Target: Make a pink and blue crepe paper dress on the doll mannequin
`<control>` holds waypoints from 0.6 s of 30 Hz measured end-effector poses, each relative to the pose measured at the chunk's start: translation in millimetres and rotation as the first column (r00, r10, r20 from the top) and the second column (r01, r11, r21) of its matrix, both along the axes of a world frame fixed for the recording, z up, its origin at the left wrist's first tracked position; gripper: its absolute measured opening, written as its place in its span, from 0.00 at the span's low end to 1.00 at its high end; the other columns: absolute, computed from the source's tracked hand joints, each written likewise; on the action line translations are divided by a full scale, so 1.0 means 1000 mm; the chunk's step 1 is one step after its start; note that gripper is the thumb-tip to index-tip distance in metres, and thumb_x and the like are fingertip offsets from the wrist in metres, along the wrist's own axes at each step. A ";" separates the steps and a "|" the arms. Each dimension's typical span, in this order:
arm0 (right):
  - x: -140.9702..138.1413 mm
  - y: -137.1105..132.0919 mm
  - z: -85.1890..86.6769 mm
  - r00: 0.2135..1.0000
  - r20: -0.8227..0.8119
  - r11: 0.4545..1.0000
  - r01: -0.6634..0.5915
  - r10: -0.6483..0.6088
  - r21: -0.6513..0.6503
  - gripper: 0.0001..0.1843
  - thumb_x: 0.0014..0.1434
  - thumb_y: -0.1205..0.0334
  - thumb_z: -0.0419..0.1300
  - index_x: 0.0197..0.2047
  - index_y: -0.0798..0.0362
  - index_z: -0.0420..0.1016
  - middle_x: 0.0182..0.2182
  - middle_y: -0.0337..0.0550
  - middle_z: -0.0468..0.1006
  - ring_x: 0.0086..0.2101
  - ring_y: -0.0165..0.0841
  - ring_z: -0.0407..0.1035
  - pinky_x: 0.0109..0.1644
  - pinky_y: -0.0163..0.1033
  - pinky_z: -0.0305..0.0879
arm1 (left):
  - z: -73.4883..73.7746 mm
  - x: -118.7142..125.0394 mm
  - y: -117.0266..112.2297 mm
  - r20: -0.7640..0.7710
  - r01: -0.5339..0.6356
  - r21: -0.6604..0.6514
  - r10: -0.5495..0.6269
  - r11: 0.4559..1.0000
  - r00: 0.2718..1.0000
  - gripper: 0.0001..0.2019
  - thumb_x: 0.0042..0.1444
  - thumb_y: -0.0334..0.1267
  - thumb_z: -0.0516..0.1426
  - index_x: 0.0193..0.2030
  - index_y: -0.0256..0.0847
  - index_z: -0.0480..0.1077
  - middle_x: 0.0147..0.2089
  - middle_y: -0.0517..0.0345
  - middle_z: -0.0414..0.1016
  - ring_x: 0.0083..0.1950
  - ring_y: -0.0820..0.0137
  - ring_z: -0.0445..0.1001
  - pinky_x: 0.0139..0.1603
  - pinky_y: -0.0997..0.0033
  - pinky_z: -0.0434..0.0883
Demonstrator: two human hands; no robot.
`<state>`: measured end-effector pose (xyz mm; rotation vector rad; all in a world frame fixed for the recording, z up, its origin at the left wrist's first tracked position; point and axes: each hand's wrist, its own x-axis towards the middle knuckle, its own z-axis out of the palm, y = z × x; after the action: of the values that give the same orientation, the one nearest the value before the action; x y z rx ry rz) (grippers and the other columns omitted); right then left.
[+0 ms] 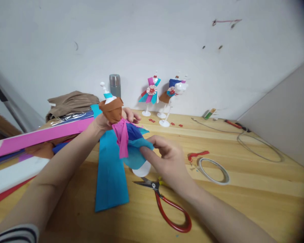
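A miniature dress form (111, 111) leans in front of me, dressed in brown, pink, dark blue and light blue crepe paper. My left hand (130, 116) is around its back, mostly hidden by the form, with some fingertips showing on the far side. Between thumb and fingers, my right hand (167, 158) pinches the edge of the light blue crepe paper (135, 155) at the skirt. The form's white round base (142, 168) shows beneath. Under it lies a long blue crepe paper strip (110, 179), and red-handled scissors (171, 212) rest below my right hand.
A tape roll (214, 171) and a red paper scrap (199, 154) lie to the right. White stands, including a dressed form (152, 90), stand near the wall beside a flask (115, 84). Crepe paper (66, 130) and brown cloth (73, 103) pile up left; a cable (263, 157) curls at right.
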<state>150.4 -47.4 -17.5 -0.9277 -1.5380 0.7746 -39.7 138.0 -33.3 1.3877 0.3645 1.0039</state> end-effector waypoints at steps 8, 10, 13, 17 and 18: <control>0.007 0.019 -0.007 0.985 -0.167 0.969 -0.082 0.043 -0.233 0.07 0.48 0.58 0.69 0.28 0.51 0.77 0.24 0.37 0.75 0.27 0.30 0.66 0.33 0.37 0.63 | 0.011 0.009 -0.013 -0.084 0.164 0.062 -0.159 0.984 0.984 0.26 0.17 0.55 0.75 0.20 0.43 0.71 0.26 0.52 0.70 0.52 0.46 0.75 0.54 0.46 0.71; 0.007 0.018 -0.005 0.997 -0.070 0.989 0.023 -0.033 -0.148 0.04 0.46 0.61 0.68 0.27 0.50 0.78 0.24 0.37 0.76 0.29 0.30 0.66 0.35 0.38 0.63 | 0.013 0.012 -0.018 -0.124 0.174 0.058 -0.166 0.983 0.978 0.28 0.18 0.56 0.75 0.23 0.42 0.73 0.30 0.50 0.75 0.51 0.47 0.76 0.53 0.49 0.72; 0.009 0.021 -0.005 0.997 -0.047 0.992 0.063 -0.068 -0.111 0.06 0.47 0.60 0.67 0.22 0.51 0.76 0.21 0.36 0.73 0.26 0.29 0.64 0.33 0.37 0.61 | 0.015 0.017 -0.023 -0.134 0.199 0.056 -0.190 0.978 0.973 0.29 0.22 0.58 0.74 0.27 0.40 0.76 0.36 0.46 0.79 0.47 0.52 0.78 0.51 0.54 0.73; 0.013 0.033 -0.013 0.979 -0.200 0.974 -0.003 -0.044 -0.226 0.11 0.43 0.58 0.71 0.20 0.52 0.74 0.16 0.34 0.70 0.20 0.26 0.58 0.25 0.34 0.55 | 0.015 0.023 -0.027 -0.043 0.185 0.047 -0.183 0.982 0.982 0.26 0.26 0.54 0.75 0.28 0.39 0.77 0.31 0.51 0.76 0.42 0.57 0.78 0.50 0.56 0.73; 0.015 0.036 -0.015 0.971 -0.235 0.968 -0.025 -0.036 -0.251 0.12 0.42 0.57 0.72 0.19 0.52 0.73 0.16 0.34 0.70 0.20 0.26 0.58 0.24 0.34 0.54 | 0.015 0.024 -0.028 -0.036 0.168 0.041 -0.167 0.985 0.985 0.26 0.25 0.53 0.76 0.28 0.38 0.77 0.30 0.52 0.75 0.42 0.57 0.78 0.50 0.56 0.73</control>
<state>164.9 -11.8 -32.4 -0.9843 -1.2449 1.0570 -15.7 110.5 -18.5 1.4510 0.2461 0.8564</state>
